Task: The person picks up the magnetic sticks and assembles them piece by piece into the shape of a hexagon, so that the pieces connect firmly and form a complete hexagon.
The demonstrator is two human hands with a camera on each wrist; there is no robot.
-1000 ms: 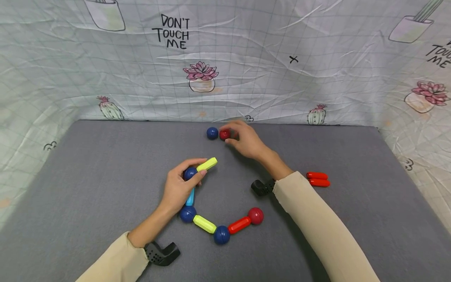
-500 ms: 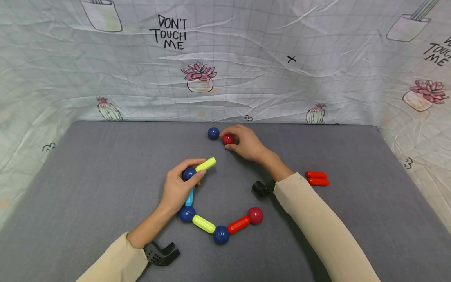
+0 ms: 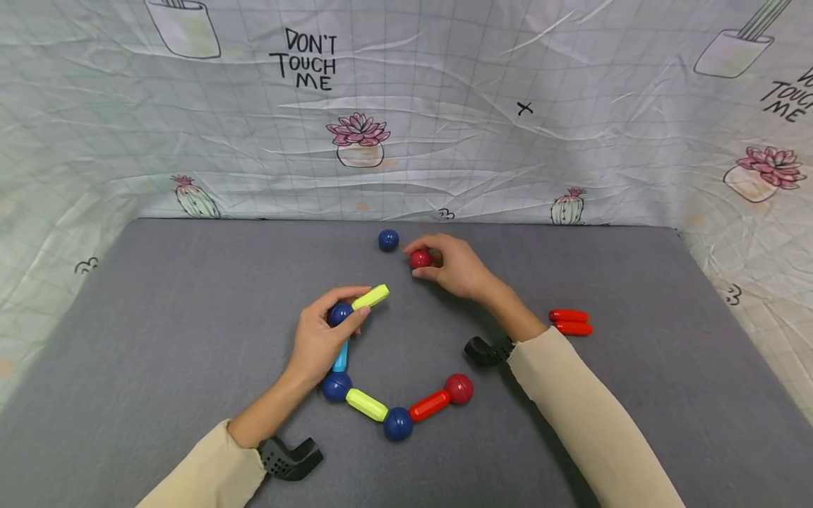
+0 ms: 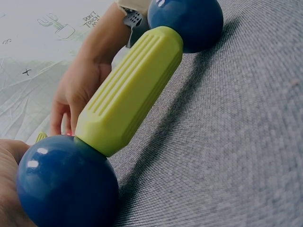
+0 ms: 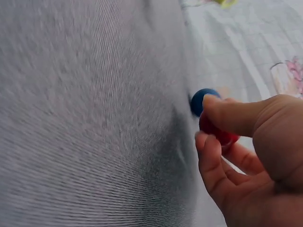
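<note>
In the head view, my left hand [image 3: 315, 342] grips the joint of a yellow-green building rod [image 3: 375, 295] and a blue ball [image 3: 341, 314]. From that ball a light blue rod [image 3: 341, 356], partly behind the hand, leads to another blue ball [image 3: 336, 386]. The chain continues through a yellow-green rod [image 3: 367, 404], a blue ball [image 3: 398, 424] and a red rod [image 3: 430, 406] to a red end ball [image 3: 459, 389]. My right hand [image 3: 459, 267] pinches a loose red ball [image 3: 420, 259] between thumb and fingers; its thumb partly covers the ball [image 5: 227, 138] in the right wrist view.
A loose blue ball [image 3: 389, 240] lies near the table's back edge, left of the right hand. Two red rods [image 3: 570, 322] lie side by side at the right. Behind the grey table [image 3: 190, 317] hangs a printed cloth [image 3: 444, 141].
My right hand has closed on the red ball and brought it slightly toward me and to the right, away from the loose blue ball. The left hand and its chain stay nearly still.
</note>
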